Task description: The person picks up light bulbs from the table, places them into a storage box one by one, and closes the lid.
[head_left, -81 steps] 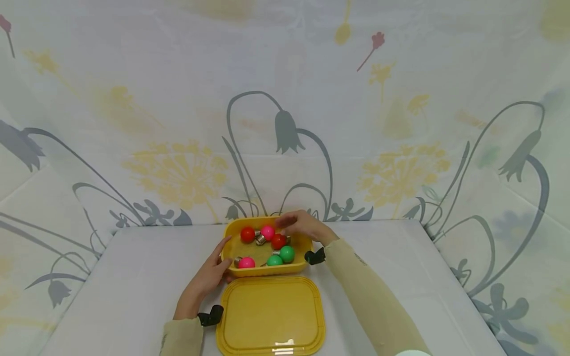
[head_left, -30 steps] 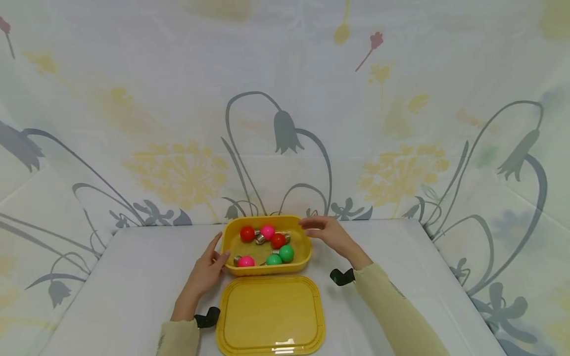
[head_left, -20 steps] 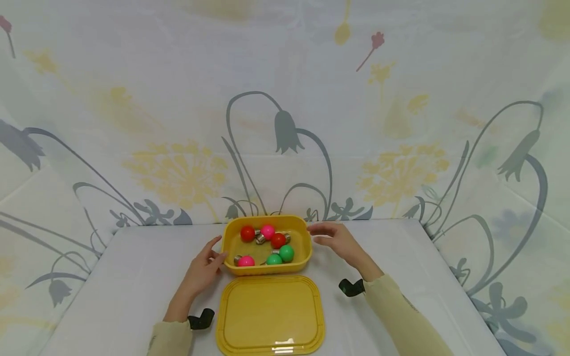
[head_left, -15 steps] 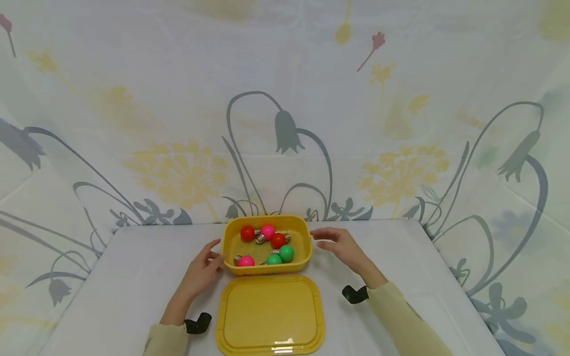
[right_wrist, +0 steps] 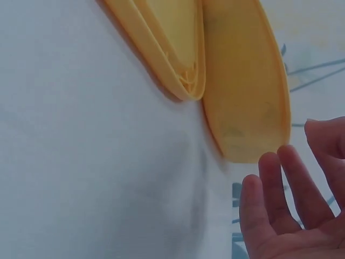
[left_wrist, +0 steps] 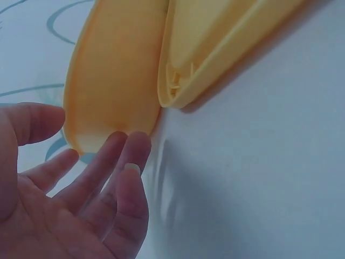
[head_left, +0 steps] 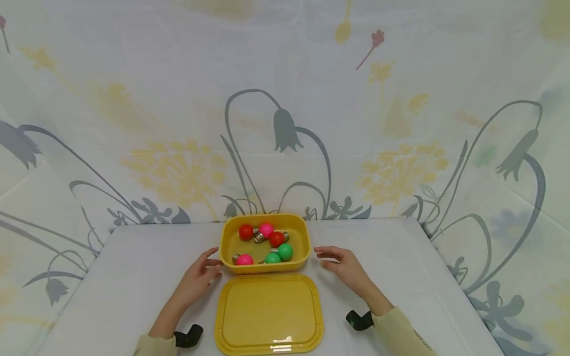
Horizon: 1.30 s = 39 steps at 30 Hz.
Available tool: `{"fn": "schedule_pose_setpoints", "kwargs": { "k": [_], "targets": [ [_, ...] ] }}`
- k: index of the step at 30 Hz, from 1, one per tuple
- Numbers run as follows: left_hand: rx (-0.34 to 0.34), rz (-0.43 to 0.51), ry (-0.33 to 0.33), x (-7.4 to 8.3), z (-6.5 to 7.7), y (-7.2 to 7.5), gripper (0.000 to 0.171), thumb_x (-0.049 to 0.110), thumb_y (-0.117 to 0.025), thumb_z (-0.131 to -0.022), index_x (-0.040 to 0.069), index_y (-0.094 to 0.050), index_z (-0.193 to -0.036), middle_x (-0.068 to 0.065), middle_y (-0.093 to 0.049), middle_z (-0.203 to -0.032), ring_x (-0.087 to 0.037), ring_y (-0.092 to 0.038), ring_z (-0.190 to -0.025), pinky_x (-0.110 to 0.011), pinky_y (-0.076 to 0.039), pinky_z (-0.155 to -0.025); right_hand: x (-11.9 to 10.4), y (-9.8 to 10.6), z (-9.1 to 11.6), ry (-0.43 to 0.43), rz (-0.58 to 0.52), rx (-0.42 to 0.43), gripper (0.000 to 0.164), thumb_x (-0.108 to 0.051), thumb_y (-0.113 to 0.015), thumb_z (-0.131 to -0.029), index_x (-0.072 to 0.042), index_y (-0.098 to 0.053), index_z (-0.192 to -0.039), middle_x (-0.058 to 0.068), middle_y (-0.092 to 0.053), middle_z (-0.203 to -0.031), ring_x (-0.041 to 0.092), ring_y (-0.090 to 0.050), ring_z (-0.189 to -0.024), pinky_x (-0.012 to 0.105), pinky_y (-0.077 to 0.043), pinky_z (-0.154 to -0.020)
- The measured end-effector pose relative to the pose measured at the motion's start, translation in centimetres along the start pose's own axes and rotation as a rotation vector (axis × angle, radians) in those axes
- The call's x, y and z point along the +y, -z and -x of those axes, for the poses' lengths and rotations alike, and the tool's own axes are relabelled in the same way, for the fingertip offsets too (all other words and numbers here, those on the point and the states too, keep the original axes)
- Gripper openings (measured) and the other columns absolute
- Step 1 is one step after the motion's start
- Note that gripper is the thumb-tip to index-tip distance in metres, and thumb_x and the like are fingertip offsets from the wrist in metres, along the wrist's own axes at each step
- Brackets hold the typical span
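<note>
A yellow plastic box (head_left: pixel 231 247) stands on the table, holding several small round bulbs with metal screw bases: a red bulb (head_left: pixel 246 232), a pink bulb (head_left: pixel 266 230) and a green bulb (head_left: pixel 285 252) among them. In front of it lies the matching yellow lid (head_left: pixel 269 311). My left hand (head_left: pixel 193 283) is beside the box's left end, fingers relaxed and holding nothing; whether a fingertip touches the wall I cannot tell. My right hand (head_left: pixel 349 271) hovers off the right end, empty, with loosely bent fingers. Both wrist views show the box's outer wall (left_wrist: pixel 116 65) beyond the fingertips.
A white cloth covers the table (head_left: pixel 383 257). Behind it rises a flower-printed curtain (head_left: pixel 285 173), close to the box's back edge. Black wrist mounts (head_left: pixel 189 336) sit at both cuffs.
My right hand has come out from over the bulbs and drawn off to the right and nearer. My left hand has loosened from the box's left end and slid back a little.
</note>
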State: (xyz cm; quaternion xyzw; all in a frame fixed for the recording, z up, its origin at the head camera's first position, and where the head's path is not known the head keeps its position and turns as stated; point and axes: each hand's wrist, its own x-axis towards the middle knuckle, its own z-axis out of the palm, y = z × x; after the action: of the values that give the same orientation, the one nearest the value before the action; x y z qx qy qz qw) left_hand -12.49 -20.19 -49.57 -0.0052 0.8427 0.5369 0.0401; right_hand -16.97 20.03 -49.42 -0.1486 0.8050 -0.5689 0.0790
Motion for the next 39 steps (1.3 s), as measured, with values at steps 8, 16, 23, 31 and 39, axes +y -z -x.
{"fn": "schedule_pose_setpoints", "kwargs": {
  "k": [8,16,23,31,39],
  "targets": [
    [-0.055,0.038,0.041,-0.5,1.2,0.4,0.049,0.015,-0.058,-0.101,0.006,-0.042,-0.147,-0.015,-0.067,-0.117,-0.024,-0.067,-0.095,-0.031,-0.05,-0.071,0.5,-0.5,2.4,-0.013,0.028,0.02,0.034,-0.007,-0.066,-0.095,-0.001,-0.065,-0.128,0.015,-0.065,-0.126,0.03,-0.061,-0.116,0.039,-0.045,-0.1],
    [-0.104,0.063,0.091,-1.2,2.4,1.1,0.045,0.02,-0.055,-0.103,0.006,-0.045,-0.144,-0.012,-0.069,-0.118,-0.023,-0.066,-0.096,-0.034,-0.048,-0.073,1.6,-0.8,4.3,-0.098,0.071,0.046,0.03,-0.013,-0.068,-0.094,-0.007,-0.07,-0.123,0.007,-0.069,-0.12,0.02,-0.064,-0.109,0.028,-0.048,-0.092],
    [-0.161,0.07,0.153,-0.9,3.8,1.6,0.044,0.023,-0.053,-0.104,0.006,-0.045,-0.144,-0.012,-0.068,-0.12,-0.024,-0.065,-0.099,-0.037,-0.048,-0.077,1.1,-1.6,5.9,-0.137,0.05,0.011,0.032,-0.019,-0.067,-0.095,-0.007,-0.068,-0.125,0.007,-0.068,-0.122,0.02,-0.063,-0.108,0.024,-0.048,-0.088],
    [-0.187,0.083,0.164,-0.7,4.8,1.0,0.047,0.027,-0.054,-0.104,0.006,-0.045,-0.145,-0.015,-0.065,-0.127,-0.025,-0.064,-0.103,-0.037,-0.049,-0.078,0.5,-2.6,7.0,-0.144,0.078,-0.074,0.033,-0.022,-0.064,-0.098,-0.007,-0.067,-0.127,0.008,-0.067,-0.123,0.022,-0.062,-0.111,0.032,-0.051,-0.09],
    [-0.19,0.095,0.165,-0.7,4.9,0.6,0.047,0.029,-0.053,-0.104,0.005,-0.045,-0.144,-0.016,-0.063,-0.13,-0.026,-0.063,-0.106,-0.039,-0.051,-0.084,0.3,-2.9,7.0,-0.127,0.078,-0.087,0.031,-0.02,-0.063,-0.099,-0.006,-0.066,-0.126,0.008,-0.066,-0.125,0.028,-0.059,-0.118,0.034,-0.049,-0.092]
  ]
}}
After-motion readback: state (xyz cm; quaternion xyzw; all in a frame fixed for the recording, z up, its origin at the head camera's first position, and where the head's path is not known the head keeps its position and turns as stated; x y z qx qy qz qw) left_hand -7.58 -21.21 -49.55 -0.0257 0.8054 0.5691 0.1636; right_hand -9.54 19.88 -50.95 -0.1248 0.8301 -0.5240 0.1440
